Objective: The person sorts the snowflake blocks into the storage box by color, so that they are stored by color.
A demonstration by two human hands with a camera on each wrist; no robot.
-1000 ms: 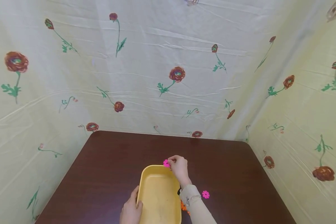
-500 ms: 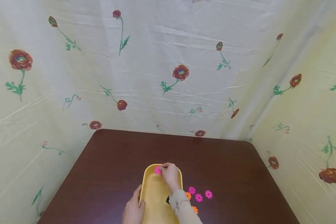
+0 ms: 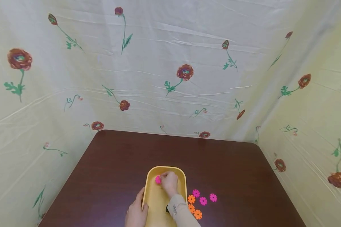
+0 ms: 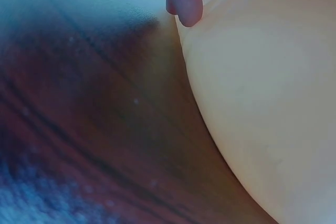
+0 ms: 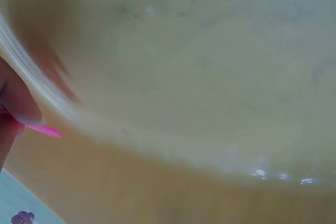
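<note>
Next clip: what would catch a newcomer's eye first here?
The right hand pinching a pink flower disc inside the yellow tray at the table's near edge. The left hand holds the tray's left rim. Loose pink and orange discs lie on the dark table, right of the tray.

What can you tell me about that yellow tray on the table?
The yellow tray is a plain, smooth, plastic-looking oblong with rounded corners and a raised rim. It sits flat on the dark wooden table. The left hand grips its left rim; the right hand holds a pink flower disc inside it.
</note>
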